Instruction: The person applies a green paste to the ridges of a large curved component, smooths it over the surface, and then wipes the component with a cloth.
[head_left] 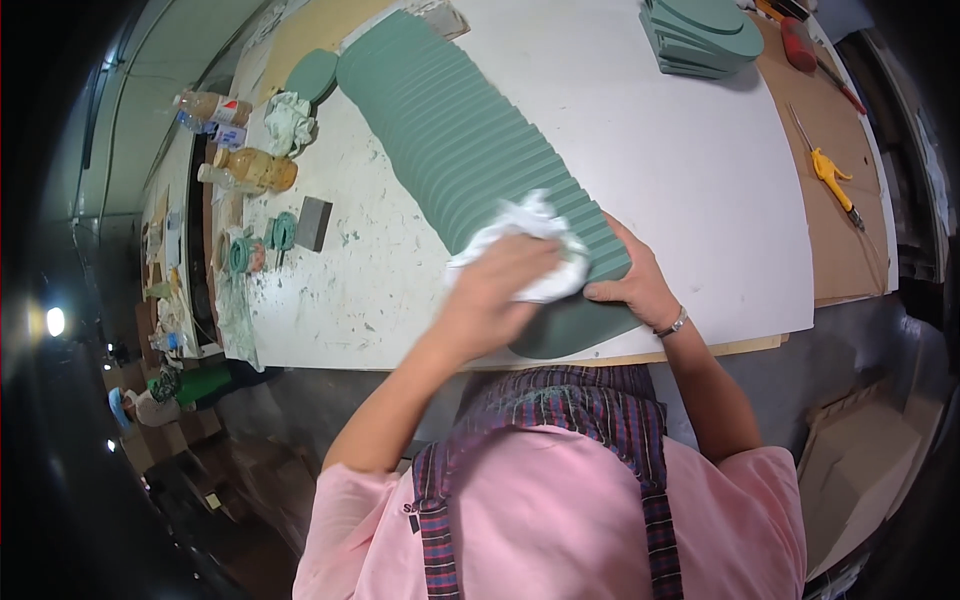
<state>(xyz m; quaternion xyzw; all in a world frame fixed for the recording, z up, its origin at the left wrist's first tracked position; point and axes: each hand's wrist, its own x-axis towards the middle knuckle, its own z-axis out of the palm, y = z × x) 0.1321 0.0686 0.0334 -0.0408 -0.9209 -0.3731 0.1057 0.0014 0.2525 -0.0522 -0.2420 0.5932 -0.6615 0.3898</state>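
Observation:
A long row of dull green, round-ended flat pieces [455,125] lies overlapped like fanned cards across the table, running from the far left toward me. My left hand [492,292] presses a crumpled white cloth [570,268] onto the near part of the row; the hand is slightly blurred. At the row's near right edge, my right hand [645,285] grips the pieces, its thumb on top and its fingers along the side. The nearest piece [575,328] shows its broad rounded face by the table's front edge.
A stack of green pieces [700,40] stands far right. A yellow air blow gun [830,175] and a red-handled tool [798,45] lie on cardboard [845,265]. Bottles [255,170], a crumpled cloth [289,124], a grey block [314,224] and green tape-like rolls [282,231] sit left on the white tabletop [700,180].

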